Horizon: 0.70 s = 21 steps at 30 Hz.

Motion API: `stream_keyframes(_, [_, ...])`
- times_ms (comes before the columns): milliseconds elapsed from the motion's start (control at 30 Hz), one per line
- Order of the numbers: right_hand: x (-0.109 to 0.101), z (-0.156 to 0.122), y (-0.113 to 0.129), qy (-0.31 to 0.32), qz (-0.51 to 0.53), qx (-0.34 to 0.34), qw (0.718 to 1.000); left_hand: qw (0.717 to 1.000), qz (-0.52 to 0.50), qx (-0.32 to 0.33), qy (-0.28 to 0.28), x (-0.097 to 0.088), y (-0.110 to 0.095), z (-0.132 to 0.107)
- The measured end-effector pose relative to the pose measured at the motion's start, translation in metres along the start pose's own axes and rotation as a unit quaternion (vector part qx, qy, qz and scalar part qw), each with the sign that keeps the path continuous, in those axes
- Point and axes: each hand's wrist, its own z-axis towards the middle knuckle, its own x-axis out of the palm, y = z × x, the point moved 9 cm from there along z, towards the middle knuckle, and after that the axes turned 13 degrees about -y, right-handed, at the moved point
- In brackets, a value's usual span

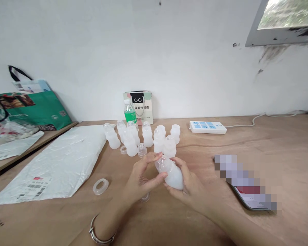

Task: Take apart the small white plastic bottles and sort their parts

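A small translucent white bottle (pixel 172 174) lies tilted between my two hands above the wooden table (pixel 246 150). My right hand (pixel 190 186) cups its body from below and behind. My left hand (pixel 141 177) pinches the bottle's neck end with thumb and fingers; a clear ring or cap (pixel 145 197) shows just under this hand. A metal bangle (pixel 100 232) sits on my left wrist. Behind the hands stand several more white bottles (pixel 143 138), some with clear teats on top.
A loose clear ring (pixel 101 186) and a white plastic mailer bag (pixel 59 164) lie at left. A green water bottle (pixel 129 112) and small paper bag (pixel 141 104) stand by the wall. A power strip (pixel 207 127) and a phone (pixel 248 196) lie at right. Green shopping bag (pixel 33 107) far left.
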Motion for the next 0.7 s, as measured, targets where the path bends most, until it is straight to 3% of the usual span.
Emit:
stream_keyframes(133, [0.005,-0.001,-0.008,-0.001,0.035,0.041,0.999,0.999,-0.014,-0.04,0.021,0.008,0.004,-0.003])
stream_keyframes(367, [0.013,-0.001,-0.007,-0.05,0.157,0.01,0.986,0.995,-0.004,-0.062,0.075,0.022,0.003,-0.009])
stream_keyframes(467, [0.01,-0.001,-0.002,-0.083,0.178,-0.034,0.98,0.998,0.041,-0.044,0.034,0.004,0.004,0.004])
stream_keyframes(600, [-0.008,-0.002,0.002,-0.147,0.182,-0.085,0.969,0.977,0.201,-0.028,-0.06,-0.029,0.021,0.022])
stream_keyframes(700, [-0.02,-0.001,-0.003,-0.19,0.182,-0.084,0.961,0.957,0.28,-0.051,-0.05,-0.035,0.043,0.026])
